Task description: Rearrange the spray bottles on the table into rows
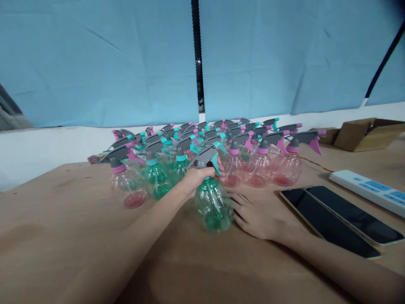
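A clear green spray bottle (214,207) with a grey and teal trigger head stands upright before me. My left hand (198,177) is wrapped round its neck just below the trigger. Beside the bottle's lower right side, my right hand (253,213) lies low over the table, fingers stretched out toward the bottle; I cannot tell whether they touch it. Just behind are a green spray bottle (155,179) and a pink spray bottle (126,185) on the left, and another pink spray bottle (286,166) on the right.
Several more spray bottles with grey heads crowd the back of the wooden table (63,228). Two dark phones (329,223) lie at the right near a white power strip (373,188). A cardboard box (357,137) sits behind them, and a blue cloth (126,63) hangs at the back.
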Available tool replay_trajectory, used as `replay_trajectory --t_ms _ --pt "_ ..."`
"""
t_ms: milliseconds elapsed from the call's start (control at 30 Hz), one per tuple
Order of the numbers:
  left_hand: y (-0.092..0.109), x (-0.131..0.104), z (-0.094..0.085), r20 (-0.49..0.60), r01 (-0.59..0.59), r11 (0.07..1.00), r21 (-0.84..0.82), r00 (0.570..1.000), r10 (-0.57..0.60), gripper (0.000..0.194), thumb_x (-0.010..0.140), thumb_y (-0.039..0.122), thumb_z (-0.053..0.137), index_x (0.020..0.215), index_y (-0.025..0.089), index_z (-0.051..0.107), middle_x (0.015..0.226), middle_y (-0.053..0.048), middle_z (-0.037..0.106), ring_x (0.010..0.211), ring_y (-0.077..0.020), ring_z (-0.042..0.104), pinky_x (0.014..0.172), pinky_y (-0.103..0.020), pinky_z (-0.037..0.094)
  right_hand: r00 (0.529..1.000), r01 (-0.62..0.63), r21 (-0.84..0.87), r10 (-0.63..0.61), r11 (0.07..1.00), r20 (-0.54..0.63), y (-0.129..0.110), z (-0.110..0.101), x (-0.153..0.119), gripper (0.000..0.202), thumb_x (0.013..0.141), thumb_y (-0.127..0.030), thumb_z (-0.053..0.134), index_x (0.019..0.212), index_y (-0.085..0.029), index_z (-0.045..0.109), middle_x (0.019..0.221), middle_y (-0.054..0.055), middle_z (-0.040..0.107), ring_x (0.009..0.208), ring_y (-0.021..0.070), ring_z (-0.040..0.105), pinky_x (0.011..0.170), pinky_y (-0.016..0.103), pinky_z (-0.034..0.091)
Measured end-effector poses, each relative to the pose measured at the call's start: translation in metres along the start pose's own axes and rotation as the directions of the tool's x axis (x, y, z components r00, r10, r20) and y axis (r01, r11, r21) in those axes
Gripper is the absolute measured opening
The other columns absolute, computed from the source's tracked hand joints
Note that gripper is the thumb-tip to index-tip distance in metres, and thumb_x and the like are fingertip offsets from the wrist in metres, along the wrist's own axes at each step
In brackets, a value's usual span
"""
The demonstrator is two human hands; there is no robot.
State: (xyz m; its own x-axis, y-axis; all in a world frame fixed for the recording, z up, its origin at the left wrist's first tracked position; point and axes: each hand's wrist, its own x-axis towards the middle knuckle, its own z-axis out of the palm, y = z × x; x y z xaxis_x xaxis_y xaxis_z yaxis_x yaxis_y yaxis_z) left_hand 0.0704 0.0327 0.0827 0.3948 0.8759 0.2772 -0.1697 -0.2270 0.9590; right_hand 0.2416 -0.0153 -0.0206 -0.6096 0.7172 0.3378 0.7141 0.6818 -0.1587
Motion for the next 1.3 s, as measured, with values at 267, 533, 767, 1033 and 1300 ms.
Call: replay_trajectory --t_ms 267,533,767,1033,1300 --pt "0.0036 -0.0005 0.0013 0.122 -0.012 1.0 -0.024 0.992 0.015 0.036 0.053 0.014 0.057 0.087 0.018 0.067 0.09 -0.007 0.067 0.093 -0.0274 0.061 0.074 -0.041 0.052 1.0 0.002 0.016 -0.002 1.0 -0.026 0.0003 0.0 0.0002 0.039 0.087 -0.019 0.037 0.125 -0.016 0.048 0.125 0.012 0.05 0.122 0.024 0.039 0.101 0.046 0.032" --pt "0.0036 -0.0001 0.0012 0.115 0.003 1.0 0.003 0.993 -0.004 0.035 0.053 0.018 0.06 0.087 0.019 0.067 0.093 -0.008 0.067 0.094 -0.0281 0.06 0.075 -0.041 0.051 1.0 -0.005 0.027 0.006 1.0 -0.015 -0.0012 -0.0009 0.0004 0.038 0.087 -0.018 0.036 0.123 -0.016 0.049 0.124 0.013 0.05 0.122 0.0244 0.039 0.101 0.047 0.032" --pt "0.0037 -0.0008 0.0016 0.126 0.003 1.0 -0.005 0.992 -0.002 0.037 0.053 0.014 0.058 0.088 0.02 0.067 0.091 -0.007 0.067 0.094 -0.0274 0.06 0.074 -0.041 0.051 1.0 -0.004 0.027 0.004 1.0 -0.014 -0.0011 -0.0005 0.0005 0.041 0.087 -0.018 0.037 0.126 -0.017 0.046 0.125 0.013 0.049 0.121 0.0247 0.04 0.101 0.047 0.032" --pt "0.0026 -0.0011 0.0015 0.139 -0.003 1.0 -0.015 0.99 0.005 0.035 0.051 0.013 0.056 0.084 0.02 0.067 0.088 -0.006 0.067 0.091 -0.027 0.06 0.07 -0.039 0.052 1.0 -0.011 0.038 0.011 0.999 -0.006 -0.0016 -0.0012 0.0006 0.041 0.087 -0.018 0.037 0.126 -0.017 0.046 0.126 0.013 0.049 0.123 0.0243 0.038 0.101 0.046 0.032" --pt "0.0007 -0.001 0.0025 0.114 -0.018 0.999 0.026 0.993 0.015 0.035 0.05 0.012 0.053 0.083 0.018 0.065 0.068 -0.002 0.062 0.074 -0.0206 0.061 0.066 -0.034 0.049 1.0 -0.01 -0.003 0.01 1.0 -0.015 -0.0035 -0.0034 0.0005 0.039 0.087 -0.019 0.038 0.125 -0.016 0.048 0.125 0.013 0.05 0.123 0.0254 0.039 0.102 0.047 0.031"
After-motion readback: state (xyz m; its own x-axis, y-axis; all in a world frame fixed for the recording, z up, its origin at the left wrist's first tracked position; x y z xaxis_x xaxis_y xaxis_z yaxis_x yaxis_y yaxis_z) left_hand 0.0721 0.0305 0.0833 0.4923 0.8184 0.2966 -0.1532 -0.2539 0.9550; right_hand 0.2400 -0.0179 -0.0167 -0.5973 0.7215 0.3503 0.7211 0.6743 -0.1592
